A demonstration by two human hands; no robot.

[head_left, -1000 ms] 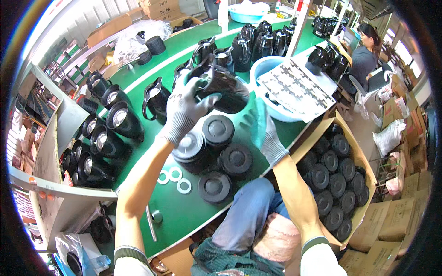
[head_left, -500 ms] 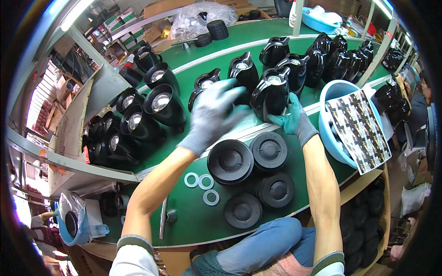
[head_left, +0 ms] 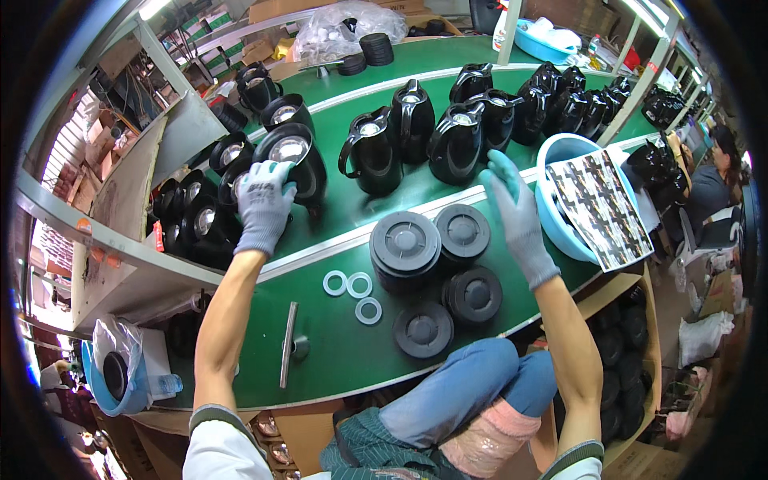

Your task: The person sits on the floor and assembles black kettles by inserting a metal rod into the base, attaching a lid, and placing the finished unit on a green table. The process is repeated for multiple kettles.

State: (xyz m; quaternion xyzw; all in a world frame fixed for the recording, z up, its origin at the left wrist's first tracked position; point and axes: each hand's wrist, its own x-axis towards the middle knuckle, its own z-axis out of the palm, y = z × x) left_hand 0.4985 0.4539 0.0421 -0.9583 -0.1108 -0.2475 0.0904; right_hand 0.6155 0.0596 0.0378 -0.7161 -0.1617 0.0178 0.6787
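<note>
Both my hands wear grey gloves with green fingertips. My left hand (head_left: 268, 206) is closed on the near rim of a black jug body (head_left: 310, 172), whose wide mouth shows a silvery liner. My right hand (head_left: 514, 220) hangs with its fingers apart and nothing in it, just right of a glossy black jug (head_left: 456, 152) with a handle and spout. Another handled jug (head_left: 374, 164) stands upright between my hands. Stacked black round discs (head_left: 406, 242) lie in front of me, with several more stacks around them. Three pale ring gaskets (head_left: 360, 286) lie to their left.
More jug bodies (head_left: 204, 224) crowd the left side, beside a panel. A blue basin (head_left: 552, 172) with a patterned sheet (head_left: 600, 208) across it stands at right. A metal rod (head_left: 288, 344) lies near the front edge. Finished-looking jugs (head_left: 532, 104) stand far right. Another person sits at far right.
My left hand has swung left from the handled jugs to a jug body. My right hand has come off the handled jug it was touching. The view has tilted slightly.
</note>
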